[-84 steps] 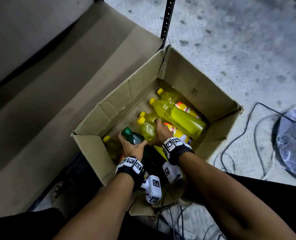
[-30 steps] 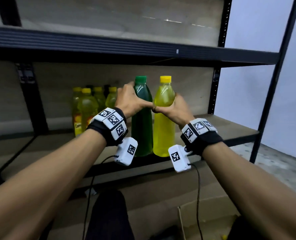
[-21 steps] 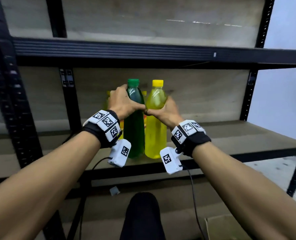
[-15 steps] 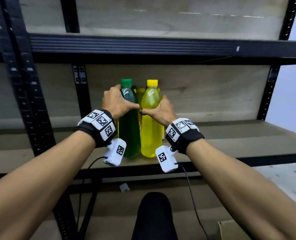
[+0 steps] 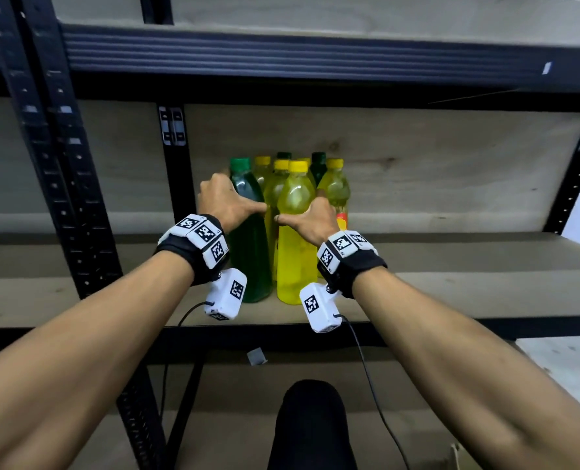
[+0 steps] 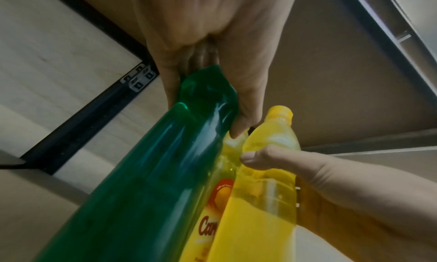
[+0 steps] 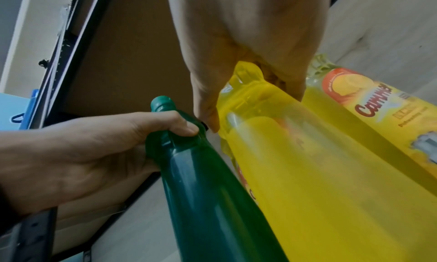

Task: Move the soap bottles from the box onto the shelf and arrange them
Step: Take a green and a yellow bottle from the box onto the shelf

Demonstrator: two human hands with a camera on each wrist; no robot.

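My left hand [image 5: 229,205] grips the shoulder of a dark green soap bottle [image 5: 249,252] with a green cap. My right hand [image 5: 307,220] grips a yellow soap bottle [image 5: 295,262] beside it. Both bottles stand upright, side by side, near the front of the wooden shelf board [image 5: 451,293]. Right behind them stands a cluster of several yellow and green bottles [image 5: 334,184]. In the left wrist view my left hand's fingers [image 6: 246,105] curl round the green bottle [image 6: 151,172]. In the right wrist view my right hand's fingers [image 7: 208,105] wrap the yellow bottle [image 7: 307,172].
A black steel upright [image 5: 176,184] stands just left of the bottles, and a thicker post [image 5: 61,184] further left. The upper shelf beam [image 5: 315,59] hangs overhead. Bare board runs right of the cluster. My knee [image 5: 310,425] is below; the box is out of view.
Both bottles came out of the box and up to the shelf. Over the last second they moved back toward the cluster, whose bottles now show behind them.
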